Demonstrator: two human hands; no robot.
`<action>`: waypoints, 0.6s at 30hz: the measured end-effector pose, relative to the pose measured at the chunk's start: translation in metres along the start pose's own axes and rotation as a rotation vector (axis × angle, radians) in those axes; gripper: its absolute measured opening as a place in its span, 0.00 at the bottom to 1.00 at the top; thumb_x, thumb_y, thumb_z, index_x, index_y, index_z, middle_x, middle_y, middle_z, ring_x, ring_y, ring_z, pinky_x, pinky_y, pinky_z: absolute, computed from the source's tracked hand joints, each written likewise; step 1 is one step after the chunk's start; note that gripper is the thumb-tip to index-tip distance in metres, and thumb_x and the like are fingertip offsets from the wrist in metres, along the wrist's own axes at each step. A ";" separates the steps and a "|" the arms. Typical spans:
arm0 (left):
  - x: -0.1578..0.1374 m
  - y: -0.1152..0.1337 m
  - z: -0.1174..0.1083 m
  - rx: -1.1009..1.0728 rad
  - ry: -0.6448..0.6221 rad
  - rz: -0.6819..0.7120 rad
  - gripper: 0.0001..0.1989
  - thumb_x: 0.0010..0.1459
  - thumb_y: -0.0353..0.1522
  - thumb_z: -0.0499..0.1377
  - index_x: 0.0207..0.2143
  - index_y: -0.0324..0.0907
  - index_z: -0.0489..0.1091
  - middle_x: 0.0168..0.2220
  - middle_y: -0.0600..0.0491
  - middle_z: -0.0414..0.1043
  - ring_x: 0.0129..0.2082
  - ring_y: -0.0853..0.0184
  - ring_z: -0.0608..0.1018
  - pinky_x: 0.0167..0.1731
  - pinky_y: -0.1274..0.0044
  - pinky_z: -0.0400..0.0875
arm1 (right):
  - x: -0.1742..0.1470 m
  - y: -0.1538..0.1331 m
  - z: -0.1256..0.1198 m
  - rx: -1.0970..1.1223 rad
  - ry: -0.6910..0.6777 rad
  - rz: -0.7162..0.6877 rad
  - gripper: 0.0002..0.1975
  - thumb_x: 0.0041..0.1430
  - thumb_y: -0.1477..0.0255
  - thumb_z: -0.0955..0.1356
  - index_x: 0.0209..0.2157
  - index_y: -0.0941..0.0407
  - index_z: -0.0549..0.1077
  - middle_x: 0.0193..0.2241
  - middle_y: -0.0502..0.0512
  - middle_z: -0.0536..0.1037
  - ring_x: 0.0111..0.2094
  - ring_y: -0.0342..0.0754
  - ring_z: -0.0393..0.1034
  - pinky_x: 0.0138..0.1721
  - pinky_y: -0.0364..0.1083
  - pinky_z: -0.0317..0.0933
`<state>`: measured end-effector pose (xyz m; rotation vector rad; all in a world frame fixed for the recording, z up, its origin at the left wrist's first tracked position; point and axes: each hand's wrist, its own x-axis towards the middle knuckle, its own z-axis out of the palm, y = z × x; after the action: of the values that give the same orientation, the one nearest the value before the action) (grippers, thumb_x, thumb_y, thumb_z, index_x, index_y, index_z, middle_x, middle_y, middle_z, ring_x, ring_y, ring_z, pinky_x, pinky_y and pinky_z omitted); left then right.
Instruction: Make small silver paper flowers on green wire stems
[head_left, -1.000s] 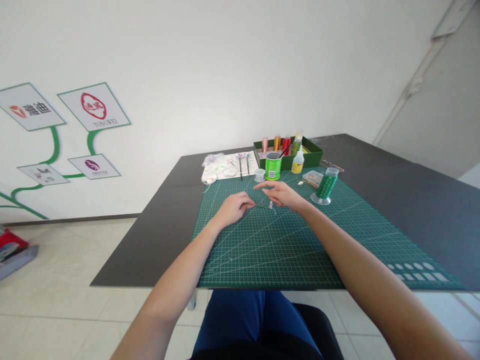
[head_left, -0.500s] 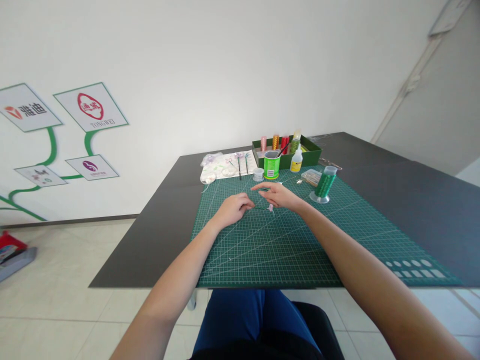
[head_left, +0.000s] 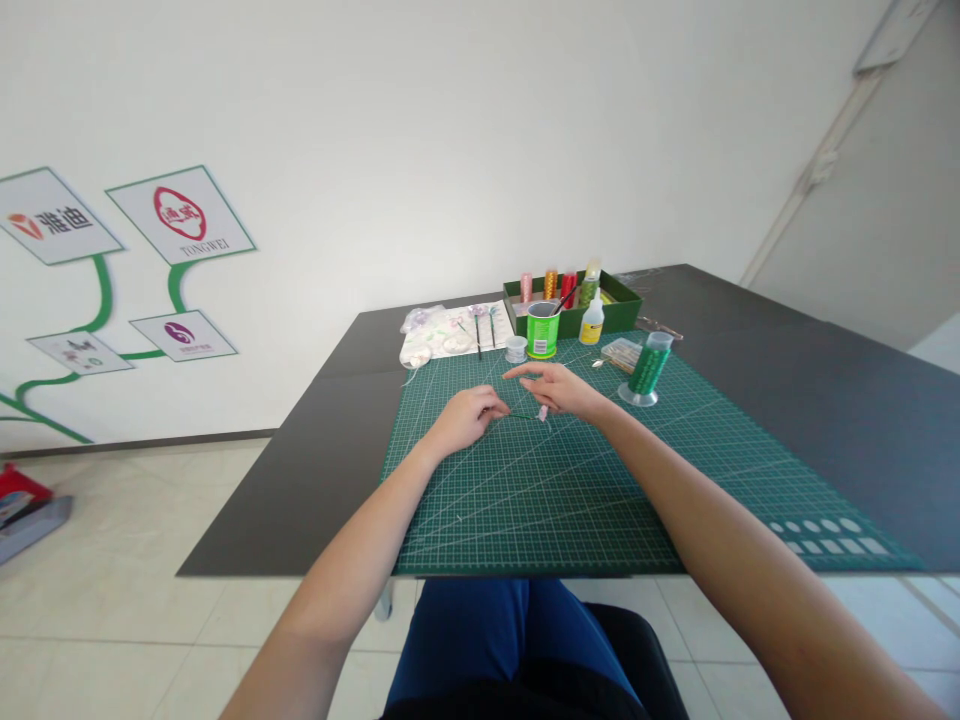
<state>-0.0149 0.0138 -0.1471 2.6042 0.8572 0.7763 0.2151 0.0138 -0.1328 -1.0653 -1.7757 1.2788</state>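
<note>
Thin green stem [head_left: 521, 416] spans between the hands over the cutting mat [head_left: 525, 500], small pink flower [head_left: 542, 413] at its right end. Left hand [head_left: 469, 415] pinches the stem; right hand [head_left: 561, 388] is at the flower, index finger extended, grip cannot be told. Risk: slack left pinch could let the stem roll, skewing the flower.

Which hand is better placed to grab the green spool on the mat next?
Probably the right hand: it is nearer the green spool, while the left hand holds a thin green stem.
</note>
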 end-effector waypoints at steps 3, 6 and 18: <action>0.000 0.001 -0.001 -0.022 0.008 0.006 0.08 0.63 0.23 0.60 0.37 0.41 0.79 0.37 0.51 0.79 0.39 0.66 0.79 0.41 0.74 0.72 | 0.000 0.002 -0.002 0.071 0.012 0.012 0.22 0.64 0.66 0.66 0.55 0.64 0.72 0.10 0.37 0.55 0.11 0.38 0.45 0.14 0.39 0.43; 0.001 0.001 -0.003 -0.047 0.012 0.010 0.07 0.63 0.24 0.61 0.37 0.41 0.79 0.37 0.51 0.79 0.38 0.66 0.79 0.41 0.74 0.72 | 0.000 0.003 -0.003 0.132 0.021 0.024 0.23 0.64 0.66 0.66 0.56 0.64 0.72 0.10 0.36 0.54 0.11 0.37 0.42 0.14 0.40 0.40; 0.002 0.006 -0.007 -0.183 0.093 -0.019 0.06 0.63 0.28 0.62 0.36 0.42 0.80 0.35 0.51 0.78 0.35 0.67 0.78 0.39 0.74 0.72 | 0.001 0.008 -0.010 0.203 0.055 0.073 0.23 0.61 0.65 0.68 0.54 0.63 0.73 0.11 0.37 0.52 0.12 0.37 0.38 0.14 0.39 0.37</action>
<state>-0.0152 0.0111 -0.1383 2.4129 0.7948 0.9313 0.2252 0.0203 -0.1380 -1.0472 -1.5419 1.4266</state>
